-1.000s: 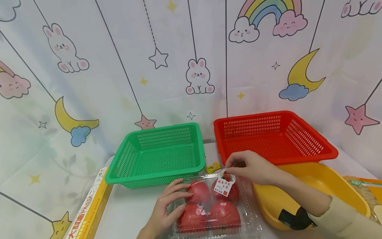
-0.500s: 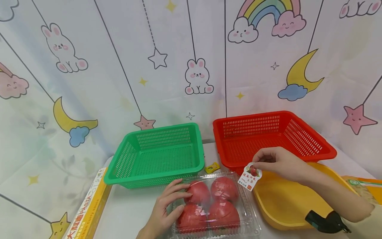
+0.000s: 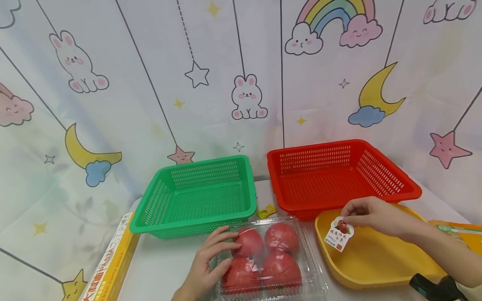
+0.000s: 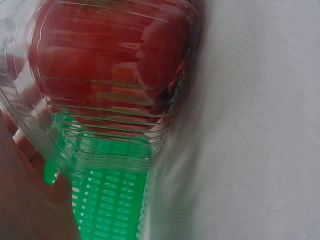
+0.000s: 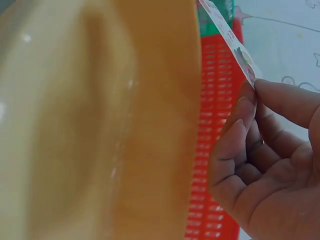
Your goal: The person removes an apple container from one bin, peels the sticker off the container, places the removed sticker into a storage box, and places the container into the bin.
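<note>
The left hand [image 3: 205,267] rests with loosely spread fingers on the clear clamshell of apples [image 3: 269,259] at the near table edge, its lid now bare. Farther right, the right hand [image 3: 370,215] pinches the peeled label [image 3: 339,233] over the yellow tray [image 3: 376,267]; judging by this, peeling is done and dropping it remains

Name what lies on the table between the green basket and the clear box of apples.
In the head view, a small yellow packet lies between the green basket and the clear box of apples, near the basket's right front corner.
</note>
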A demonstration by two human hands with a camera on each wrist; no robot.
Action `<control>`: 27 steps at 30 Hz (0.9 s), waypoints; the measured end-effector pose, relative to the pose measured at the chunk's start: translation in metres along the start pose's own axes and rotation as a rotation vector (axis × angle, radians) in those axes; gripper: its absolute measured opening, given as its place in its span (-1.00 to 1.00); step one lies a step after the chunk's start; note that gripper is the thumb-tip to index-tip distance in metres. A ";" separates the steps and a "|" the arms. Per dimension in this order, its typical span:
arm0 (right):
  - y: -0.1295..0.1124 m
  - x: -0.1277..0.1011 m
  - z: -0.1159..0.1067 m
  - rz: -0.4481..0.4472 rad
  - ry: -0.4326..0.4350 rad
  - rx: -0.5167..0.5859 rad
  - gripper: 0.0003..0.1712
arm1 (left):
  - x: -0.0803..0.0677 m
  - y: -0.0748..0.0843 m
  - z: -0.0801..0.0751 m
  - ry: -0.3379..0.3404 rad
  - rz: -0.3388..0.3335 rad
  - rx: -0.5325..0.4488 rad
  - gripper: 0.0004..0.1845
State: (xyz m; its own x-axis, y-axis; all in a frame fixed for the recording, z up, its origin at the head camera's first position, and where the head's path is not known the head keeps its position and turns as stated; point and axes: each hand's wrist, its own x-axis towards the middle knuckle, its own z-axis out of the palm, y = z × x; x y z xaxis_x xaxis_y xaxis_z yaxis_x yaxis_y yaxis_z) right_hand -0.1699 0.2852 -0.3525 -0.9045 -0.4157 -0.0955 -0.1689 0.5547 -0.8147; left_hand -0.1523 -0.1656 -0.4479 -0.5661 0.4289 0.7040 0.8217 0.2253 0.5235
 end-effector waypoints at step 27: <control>0.054 0.002 0.012 0.048 -0.028 -0.093 -0.90 | 0.000 0.001 -0.001 -0.016 -0.035 -0.005 -0.51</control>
State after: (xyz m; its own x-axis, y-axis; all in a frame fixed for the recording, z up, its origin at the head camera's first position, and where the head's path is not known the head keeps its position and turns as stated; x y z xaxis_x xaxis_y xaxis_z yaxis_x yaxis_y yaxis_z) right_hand -0.1760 0.3056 -0.4039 -0.9013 -0.4063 -0.1500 -0.1628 0.6387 -0.7520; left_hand -0.1517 -0.1662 -0.4470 -0.5937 0.4348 0.6770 0.8007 0.2360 0.5506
